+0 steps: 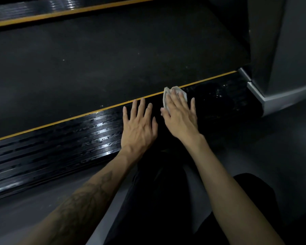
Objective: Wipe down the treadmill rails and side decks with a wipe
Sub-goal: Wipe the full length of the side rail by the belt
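The near side deck (60,145) of the treadmill is a ribbed glossy black strip with a yellow line along its inner edge, and it shows wet streaks. My right hand (179,114) lies flat on a crumpled white wipe (167,93) and presses it onto the deck close to the yellow line. Only the wipe's far edge shows past the fingers. My left hand (140,124) rests flat on the deck just left of it, fingers spread, holding nothing. The far side deck (42,9) runs along the top of the view.
The dark running belt (113,55) fills the middle between the two decks. A grey motor cover and upright (272,68) rises at the right end of the deck. My dark-trousered knees (166,200) are over the grey floor (281,138) in front of the treadmill.
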{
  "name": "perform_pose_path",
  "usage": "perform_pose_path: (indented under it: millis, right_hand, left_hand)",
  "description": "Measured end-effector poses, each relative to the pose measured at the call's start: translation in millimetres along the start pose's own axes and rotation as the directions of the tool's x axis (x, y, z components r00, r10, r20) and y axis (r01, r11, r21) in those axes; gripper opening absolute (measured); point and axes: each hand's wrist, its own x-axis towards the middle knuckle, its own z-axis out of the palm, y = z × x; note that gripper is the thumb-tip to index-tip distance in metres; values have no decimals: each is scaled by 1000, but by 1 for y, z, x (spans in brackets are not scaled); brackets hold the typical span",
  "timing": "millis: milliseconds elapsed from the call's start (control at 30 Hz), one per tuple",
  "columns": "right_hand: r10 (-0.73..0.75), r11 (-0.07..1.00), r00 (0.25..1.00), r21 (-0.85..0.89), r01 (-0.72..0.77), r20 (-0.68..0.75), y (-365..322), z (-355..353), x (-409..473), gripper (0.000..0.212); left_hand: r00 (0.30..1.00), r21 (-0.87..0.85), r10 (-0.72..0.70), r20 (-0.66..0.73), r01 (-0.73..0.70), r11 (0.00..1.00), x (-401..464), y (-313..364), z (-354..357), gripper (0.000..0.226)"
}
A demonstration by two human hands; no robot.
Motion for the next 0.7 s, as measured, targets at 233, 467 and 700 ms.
perform_pose_path:
  millis: [233,467,700]
  right_hand:
    - [112,990,994,-79,-113,-14,-13,3,-25,70]
    - [40,997,999,-60,-39,16,6,-4,-10,64]
    - [75,997,997,-27,-75,-7,-12,4,-24,69]
  left_hand:
    - [1000,0,-5,23,5,1000,1,2,-3,65]
    - [1000,5,0,18,0,1000,1,2,-3,66]
    - [999,-2,-1,43,1,1000,1,4,-3,65]
